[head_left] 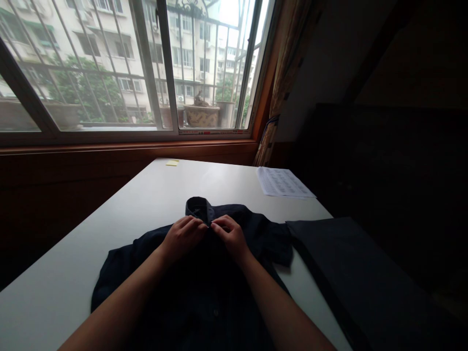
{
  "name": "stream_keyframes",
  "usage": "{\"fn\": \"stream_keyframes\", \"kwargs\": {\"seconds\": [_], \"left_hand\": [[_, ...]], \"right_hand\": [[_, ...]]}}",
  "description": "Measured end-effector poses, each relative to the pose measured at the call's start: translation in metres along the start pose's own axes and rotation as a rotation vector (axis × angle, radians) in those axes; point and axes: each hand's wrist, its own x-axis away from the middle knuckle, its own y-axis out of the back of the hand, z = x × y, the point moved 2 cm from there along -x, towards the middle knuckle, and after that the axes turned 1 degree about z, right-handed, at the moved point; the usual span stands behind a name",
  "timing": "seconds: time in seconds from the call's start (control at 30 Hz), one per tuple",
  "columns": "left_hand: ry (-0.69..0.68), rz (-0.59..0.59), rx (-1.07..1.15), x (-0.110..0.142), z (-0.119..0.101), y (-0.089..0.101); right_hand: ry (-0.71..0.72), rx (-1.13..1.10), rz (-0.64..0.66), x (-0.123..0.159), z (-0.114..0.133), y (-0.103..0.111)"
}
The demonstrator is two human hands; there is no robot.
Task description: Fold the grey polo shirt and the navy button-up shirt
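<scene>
A dark navy short-sleeved shirt (pixel 215 282) lies spread face up on the white table (pixel 120 214), its collar (pixel 199 202) standing up at the far end. Just below the collar, my left hand (pixel 185 234) pinches the front edge of the shirt with bent fingers. Close beside it, my right hand (pixel 230 234) grips the same front edge between thumb and fingers. The fingertips of both hands nearly meet, and whatever button sits between them is too small to make out. One button (pixel 215 312) shows lower down the front.
A dark flat folded item (pixel 351 263) lies along the table's right side, near the shirt's sleeve. Printed sheets (pixel 285 182) rest at the far right corner, and a yellow sticky note (pixel 172 163) at the far left. Beyond the table is a barred window (pixel 204 73) with a curtain (pixel 272 117).
</scene>
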Motion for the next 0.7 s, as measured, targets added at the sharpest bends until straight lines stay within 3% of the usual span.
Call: {"fn": "stream_keyframes", "kwargs": {"seconds": [0.17,0.7], "left_hand": [[0.000,-0.013,0.019,0.000,0.000,0.002],[0.064,-0.005,0.287,-0.002,0.006,-0.006]], "right_hand": [[-0.157,-0.156,0.130,0.004,-0.007,-0.008],[-0.393,-0.352,0.147,-0.003,-0.012,-0.005]]}}
